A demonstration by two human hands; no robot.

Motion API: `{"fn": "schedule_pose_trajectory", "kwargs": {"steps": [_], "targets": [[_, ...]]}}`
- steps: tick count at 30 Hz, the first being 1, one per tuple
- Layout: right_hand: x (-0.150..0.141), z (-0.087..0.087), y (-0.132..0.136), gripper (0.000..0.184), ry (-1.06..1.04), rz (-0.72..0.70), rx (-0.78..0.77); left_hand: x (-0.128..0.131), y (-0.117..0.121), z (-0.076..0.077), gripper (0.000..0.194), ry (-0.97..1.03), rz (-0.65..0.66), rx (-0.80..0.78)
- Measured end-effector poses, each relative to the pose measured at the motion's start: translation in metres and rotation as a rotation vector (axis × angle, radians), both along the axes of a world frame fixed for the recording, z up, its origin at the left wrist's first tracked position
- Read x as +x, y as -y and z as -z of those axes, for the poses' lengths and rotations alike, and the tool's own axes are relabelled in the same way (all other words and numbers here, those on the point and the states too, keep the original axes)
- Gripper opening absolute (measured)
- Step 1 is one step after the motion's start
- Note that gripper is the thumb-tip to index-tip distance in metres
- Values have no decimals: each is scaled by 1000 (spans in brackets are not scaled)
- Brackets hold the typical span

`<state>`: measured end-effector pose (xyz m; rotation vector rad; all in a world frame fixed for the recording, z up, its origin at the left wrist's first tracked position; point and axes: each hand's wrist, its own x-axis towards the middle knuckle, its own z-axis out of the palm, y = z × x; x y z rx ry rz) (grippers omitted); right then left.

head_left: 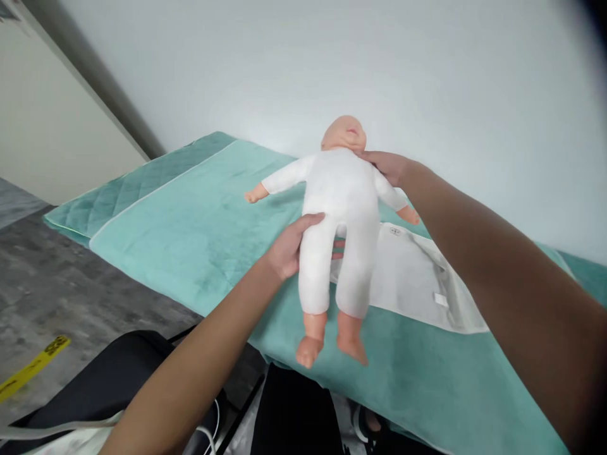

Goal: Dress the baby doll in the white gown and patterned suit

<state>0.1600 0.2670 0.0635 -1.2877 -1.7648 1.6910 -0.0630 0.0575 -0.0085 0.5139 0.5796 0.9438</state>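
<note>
Held over the bed (190,218), the doll (342,183) points its feet toward the near edge. The left hand (288,248) clasps a thigh; the right hand (387,167) meets the neck, finger grip impossible to tell. Head and hips seem best kept level.

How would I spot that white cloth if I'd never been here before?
Start at the pale wall, then look down to the teal bedding against it and the doll over that. The white cloth shows right of the doll's legs in the picture. Unlike the doll's white body, it is thin and spread out, with a small tag and a little dark print.
</note>
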Motion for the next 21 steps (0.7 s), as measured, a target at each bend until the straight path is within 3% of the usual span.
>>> {"fn": "schedule_pose_trajectory", "kwargs": {"steps": [4,8,12,16,21], "targets": [[84,2,52,39,-10,118,-47,70,36,2,52,41,120,-31],[156,17,110,45,77,227,-102,131,70,15,52,84,214,-61],[211,40,135,47,73,273,-138,173,85,31,55,47,248,-110],[234,68,134,49,3,277,-105,191,85,37,50,-53,236,-95],[230,88,134,58,18,279,-21,180,80,26,43,-265,223,-54]]}}
